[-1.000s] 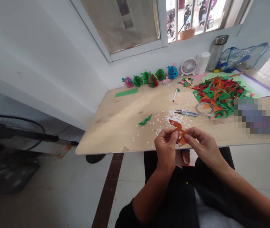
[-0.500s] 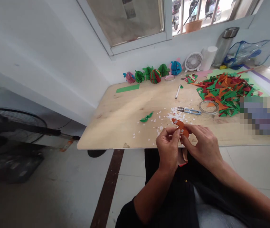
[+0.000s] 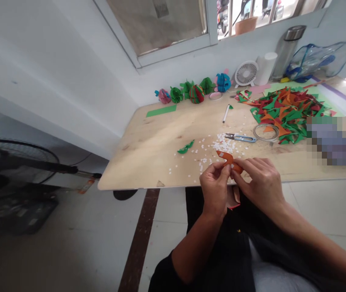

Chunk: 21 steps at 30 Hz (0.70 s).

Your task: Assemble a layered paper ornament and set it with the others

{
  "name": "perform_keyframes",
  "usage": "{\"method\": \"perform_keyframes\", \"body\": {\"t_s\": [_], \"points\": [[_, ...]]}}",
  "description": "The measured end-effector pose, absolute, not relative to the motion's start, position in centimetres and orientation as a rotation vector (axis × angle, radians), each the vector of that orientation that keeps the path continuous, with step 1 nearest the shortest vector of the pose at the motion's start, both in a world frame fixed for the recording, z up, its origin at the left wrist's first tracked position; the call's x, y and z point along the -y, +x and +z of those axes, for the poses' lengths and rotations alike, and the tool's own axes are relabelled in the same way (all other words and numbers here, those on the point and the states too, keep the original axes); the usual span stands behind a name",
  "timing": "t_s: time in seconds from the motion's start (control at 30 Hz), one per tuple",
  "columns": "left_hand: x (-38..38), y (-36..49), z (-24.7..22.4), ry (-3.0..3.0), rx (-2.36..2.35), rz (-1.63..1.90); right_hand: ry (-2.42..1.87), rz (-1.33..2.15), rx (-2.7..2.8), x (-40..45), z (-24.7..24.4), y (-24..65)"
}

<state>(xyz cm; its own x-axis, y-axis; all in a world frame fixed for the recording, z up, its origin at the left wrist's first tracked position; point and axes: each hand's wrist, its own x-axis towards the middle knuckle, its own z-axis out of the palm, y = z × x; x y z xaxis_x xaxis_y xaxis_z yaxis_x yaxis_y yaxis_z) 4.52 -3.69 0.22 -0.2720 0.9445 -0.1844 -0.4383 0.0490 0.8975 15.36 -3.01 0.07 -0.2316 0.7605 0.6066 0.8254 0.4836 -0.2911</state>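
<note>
Between my hands, just over the table's near edge, is a curved orange paper piece (image 3: 228,157) with small whitish squares on it. My left hand (image 3: 215,182) pinches its lower left part between thumb and fingers. My right hand (image 3: 259,178) grips its right end, thumb against forefinger. Past the fingertips lie many small white paper bits (image 3: 221,144) and a pair of blue-handled thread snips (image 3: 240,138). A folded green paper piece (image 3: 186,147) with pale spots lies to the left. Below my hands, a red-edged pinkish thing (image 3: 233,198) shows partly; its kind is unclear.
A heap of green, orange and red paper scraps (image 3: 291,109) covers the right side, with a clear tape-like ring (image 3: 265,132) beside it. Paper ornaments (image 3: 196,94), a small white fan (image 3: 246,74) and a steel-capped bottle (image 3: 289,52) line the wall. A pen (image 3: 226,113) lies mid-table.
The view has shifted slightly, so the table items appear a little higher. The orange paper piece looks a bit more bent between my fingers; both hands keep their hold.
</note>
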Motion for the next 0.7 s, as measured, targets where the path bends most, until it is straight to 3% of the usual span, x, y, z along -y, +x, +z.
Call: {"method": "perform_keyframes", "body": {"t_s": [0.27,0.53,0.7], "points": [[3.7,4.2,-0.1,0.558,-1.127,1.580,-1.307,0.032,1.951,3.1,-0.2,14.5],[3.0,3.4,-0.2,0.442,-1.048,1.434,-1.417,0.627,1.659,2.2,0.1,14.9],[2.3,3.2,-0.8,0.514,-1.143,1.501,-1.383,0.421,1.704,1.7,0.1,15.1]]}}
